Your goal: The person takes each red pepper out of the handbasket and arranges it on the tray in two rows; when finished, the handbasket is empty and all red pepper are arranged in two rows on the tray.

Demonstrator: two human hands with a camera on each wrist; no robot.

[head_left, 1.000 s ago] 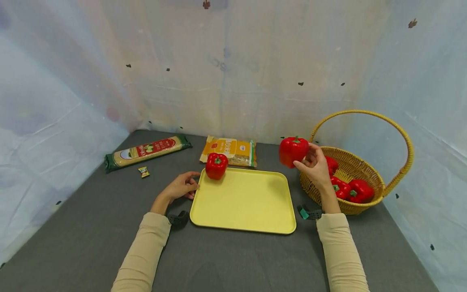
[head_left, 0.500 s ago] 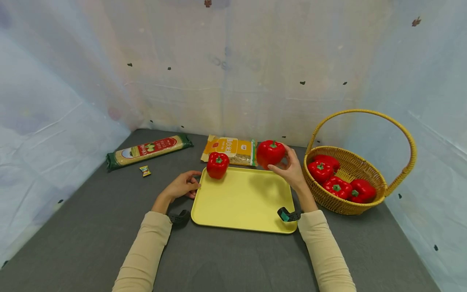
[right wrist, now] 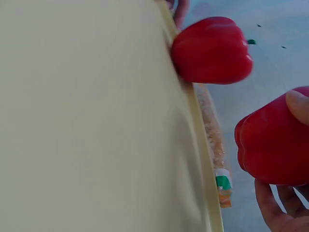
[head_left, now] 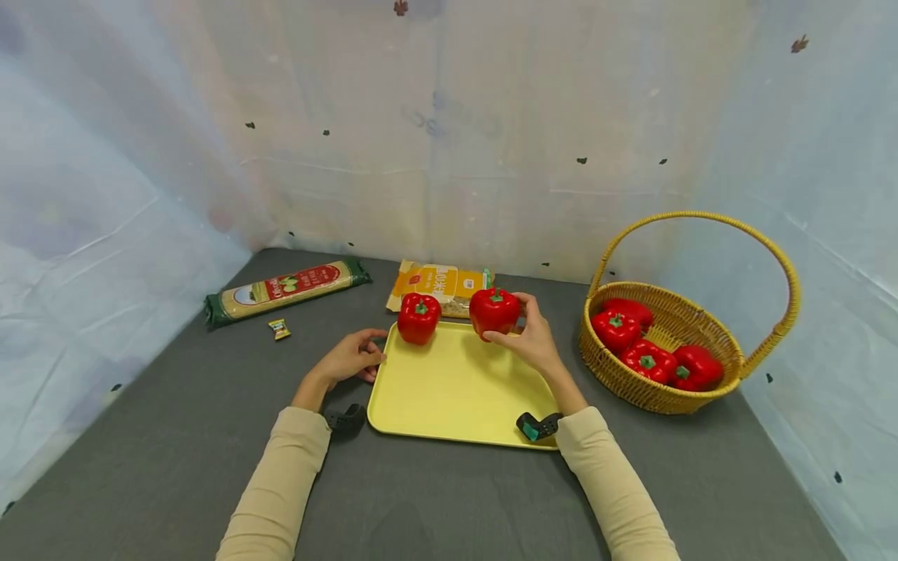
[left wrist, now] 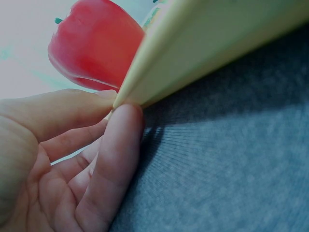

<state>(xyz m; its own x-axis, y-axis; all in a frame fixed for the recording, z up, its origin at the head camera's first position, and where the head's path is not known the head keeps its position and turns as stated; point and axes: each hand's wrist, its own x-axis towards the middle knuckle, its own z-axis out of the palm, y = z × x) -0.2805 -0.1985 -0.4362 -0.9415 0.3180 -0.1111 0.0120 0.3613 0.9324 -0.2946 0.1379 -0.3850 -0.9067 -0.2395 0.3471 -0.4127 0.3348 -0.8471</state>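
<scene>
My right hand grips a red bell pepper between thumb and fingers. That pepper hangs above the far part of a yellow tray, and the right wrist view shows a gap under it. A second bell pepper stands upright at the tray's far left corner, green stem up. My left hand pinches the tray's left rim; in the left wrist view the thumb and a finger meet at the edge.
On the right stands a wicker basket with a tall handle and several red bell peppers. Behind the tray lies an orange bag of grain. A long pasta packet and a small yellow wrapped sweet lie at the left.
My right hand has carried the bell pepper left from beside the basket to above the tray, and lower. My left hand stays at the tray's rim.
</scene>
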